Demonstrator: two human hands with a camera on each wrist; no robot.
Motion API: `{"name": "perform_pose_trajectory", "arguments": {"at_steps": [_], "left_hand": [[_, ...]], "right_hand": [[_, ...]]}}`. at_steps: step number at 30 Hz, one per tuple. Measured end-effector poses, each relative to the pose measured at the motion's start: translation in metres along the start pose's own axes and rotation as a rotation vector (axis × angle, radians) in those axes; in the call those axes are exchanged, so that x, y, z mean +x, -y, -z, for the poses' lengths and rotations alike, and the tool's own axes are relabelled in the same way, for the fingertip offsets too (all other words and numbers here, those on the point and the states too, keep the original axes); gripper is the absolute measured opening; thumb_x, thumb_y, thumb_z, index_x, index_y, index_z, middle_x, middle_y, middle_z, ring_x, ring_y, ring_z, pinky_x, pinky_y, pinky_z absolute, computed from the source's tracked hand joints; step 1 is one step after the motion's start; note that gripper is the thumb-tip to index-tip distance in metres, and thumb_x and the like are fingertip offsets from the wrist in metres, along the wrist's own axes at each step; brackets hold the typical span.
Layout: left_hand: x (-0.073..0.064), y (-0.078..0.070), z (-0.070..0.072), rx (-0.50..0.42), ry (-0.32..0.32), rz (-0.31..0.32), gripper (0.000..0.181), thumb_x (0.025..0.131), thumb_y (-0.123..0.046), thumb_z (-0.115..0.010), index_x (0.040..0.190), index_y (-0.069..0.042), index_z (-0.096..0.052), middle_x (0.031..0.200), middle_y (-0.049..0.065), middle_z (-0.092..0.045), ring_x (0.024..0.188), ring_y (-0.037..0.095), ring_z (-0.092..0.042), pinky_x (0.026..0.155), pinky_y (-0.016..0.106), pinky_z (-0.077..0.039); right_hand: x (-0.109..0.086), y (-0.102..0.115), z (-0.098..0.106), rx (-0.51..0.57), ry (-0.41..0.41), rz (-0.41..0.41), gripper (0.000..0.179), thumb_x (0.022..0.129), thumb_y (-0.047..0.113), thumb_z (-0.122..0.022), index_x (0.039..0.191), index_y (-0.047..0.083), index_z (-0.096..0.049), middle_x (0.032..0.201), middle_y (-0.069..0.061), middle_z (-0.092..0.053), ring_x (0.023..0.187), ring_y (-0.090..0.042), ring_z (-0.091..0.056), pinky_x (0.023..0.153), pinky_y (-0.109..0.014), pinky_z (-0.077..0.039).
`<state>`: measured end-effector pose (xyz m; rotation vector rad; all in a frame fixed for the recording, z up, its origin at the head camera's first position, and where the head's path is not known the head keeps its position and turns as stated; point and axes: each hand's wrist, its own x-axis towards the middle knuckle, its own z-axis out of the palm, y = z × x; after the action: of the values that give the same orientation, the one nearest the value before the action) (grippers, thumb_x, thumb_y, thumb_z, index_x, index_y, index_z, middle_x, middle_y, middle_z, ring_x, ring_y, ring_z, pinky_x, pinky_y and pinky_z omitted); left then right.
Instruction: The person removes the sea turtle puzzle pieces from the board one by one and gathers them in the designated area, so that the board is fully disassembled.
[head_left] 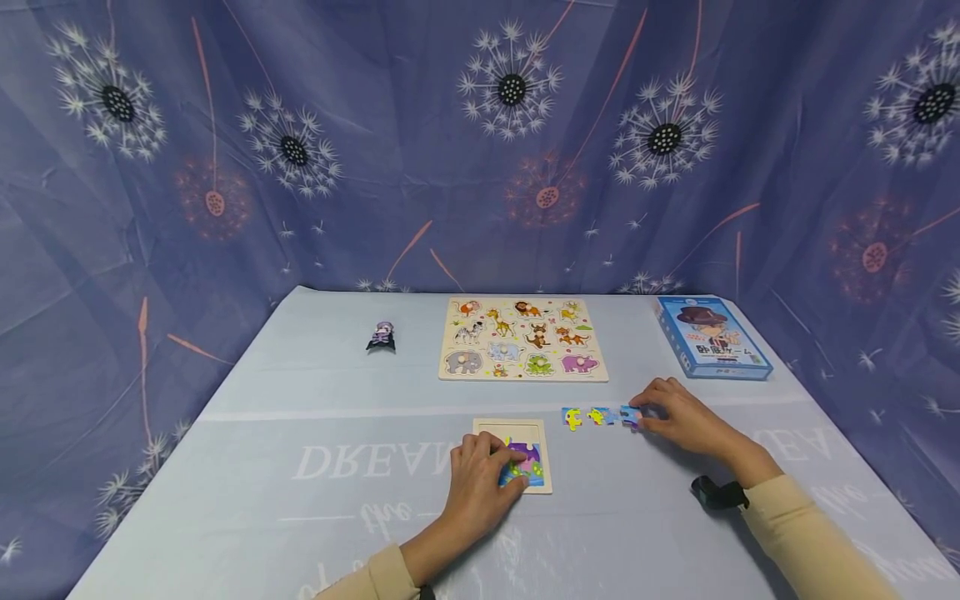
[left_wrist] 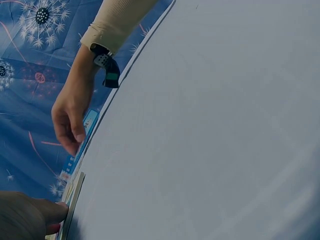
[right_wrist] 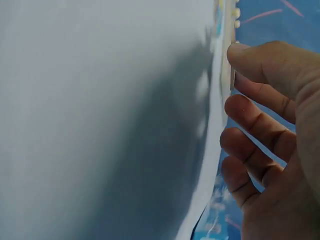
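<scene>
My left hand [head_left: 480, 483] rests over the left side of a small wooden puzzle tray [head_left: 548, 467], its thumb and index finger touching the colourful pieces inside. Purple, pink and green puzzle pieces [head_left: 534, 472] fill the tray's lower part, while bare wood shows along the top. To the right, my right hand [head_left: 686, 421] pinches a blue-and-purple puzzle piece [head_left: 628, 414] between thumb and index finger. Seen edge-on in the right wrist view, the piece [right_wrist: 232, 75] is thin; the other fingers are loosely bent. Two yellow-and-blue pieces, one [head_left: 572, 417] left of the other [head_left: 597, 415], lie beside it.
Behind the tray lies a wooden animal peg board [head_left: 522, 373]. A blue game box [head_left: 723, 342] is at the back right, and a small dark figurine [head_left: 382, 335] stands at the back left. A patterned curtain [head_left: 420, 167] hangs behind the pale tablecloth [head_left: 300, 517].
</scene>
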<state>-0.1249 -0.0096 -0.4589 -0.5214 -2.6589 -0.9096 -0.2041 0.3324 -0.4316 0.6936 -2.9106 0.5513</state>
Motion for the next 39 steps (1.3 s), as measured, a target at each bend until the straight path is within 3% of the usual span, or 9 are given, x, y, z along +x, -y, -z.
{"name": "perform_pose_trajectory", "arguments": {"at_steps": [5,12,19,23,26,32,39], "left_hand": [[0.0,0.0,0.0,0.002,-0.004,-0.005,0.025,0.073,-0.025,-0.075,0.097,-0.02,-0.074,0.095,-0.003,-0.052,0.095,0.015,-0.041,0.083,0.038,-0.029],[0.0,0.0,0.001,-0.009,-0.001,-0.001,0.026,0.073,-0.025,-0.075,0.098,-0.018,-0.074,0.094,-0.003,-0.052,0.095,0.014,-0.04,0.083,0.038,-0.029],[-0.001,0.001,0.014,-0.068,-0.038,0.023,0.027,0.072,-0.023,-0.077,0.098,-0.016,-0.074,0.093,-0.003,-0.053,0.092,0.013,-0.041,0.081,0.036,-0.029],[-0.005,0.014,0.028,-0.077,-0.067,0.048,0.026,0.072,-0.021,-0.078,0.097,-0.015,-0.074,0.094,-0.003,-0.055,0.094,0.014,-0.042,0.082,0.037,-0.031],[-0.006,0.028,0.037,-0.081,-0.048,0.051,0.03,0.073,-0.02,-0.078,0.102,-0.014,-0.073,0.101,-0.001,-0.058,0.1,0.016,-0.044,0.084,0.039,-0.032],[0.0,0.053,0.051,-0.095,0.044,-0.02,0.047,0.074,-0.023,-0.078,0.118,-0.01,-0.066,0.124,0.009,-0.059,0.118,0.03,-0.045,0.092,0.05,-0.035],[0.008,0.062,0.052,-0.074,0.174,-0.073,0.068,0.075,-0.038,-0.076,0.133,-0.01,-0.055,0.142,0.009,-0.049,0.137,0.038,-0.033,0.106,0.061,-0.026]], "right_hand": [[-0.004,-0.007,0.001,0.007,0.036,-0.046,0.024,0.082,0.02,-0.071,0.105,0.015,-0.07,0.096,0.006,-0.058,0.091,-0.011,-0.046,0.08,-0.036,-0.044],[-0.004,-0.011,-0.001,0.025,0.045,-0.05,0.024,0.083,0.02,-0.071,0.107,0.017,-0.069,0.096,0.006,-0.058,0.09,-0.011,-0.046,0.079,-0.034,-0.044],[-0.001,-0.002,-0.002,0.039,0.027,-0.042,0.028,0.082,0.02,-0.071,0.11,0.015,-0.068,0.098,0.003,-0.06,0.091,-0.013,-0.046,0.079,-0.034,-0.043],[0.005,0.018,-0.006,0.035,-0.017,-0.015,0.029,0.082,0.021,-0.072,0.11,0.013,-0.068,0.099,0.0,-0.06,0.089,-0.013,-0.042,0.075,-0.032,-0.038],[0.011,0.041,-0.01,0.031,-0.034,-0.014,0.029,0.081,0.022,-0.073,0.108,0.014,-0.07,0.098,0.0,-0.059,0.088,-0.012,-0.041,0.074,-0.031,-0.036],[0.022,0.095,-0.031,-0.002,-0.095,0.043,0.028,0.076,0.029,-0.077,0.1,0.017,-0.072,0.093,0.003,-0.059,0.086,-0.01,-0.042,0.075,-0.031,-0.036],[0.033,0.146,-0.056,-0.006,-0.114,0.117,0.03,0.074,0.034,-0.078,0.098,0.018,-0.071,0.088,0.005,-0.057,0.081,-0.008,-0.04,0.072,-0.028,-0.036]]}}
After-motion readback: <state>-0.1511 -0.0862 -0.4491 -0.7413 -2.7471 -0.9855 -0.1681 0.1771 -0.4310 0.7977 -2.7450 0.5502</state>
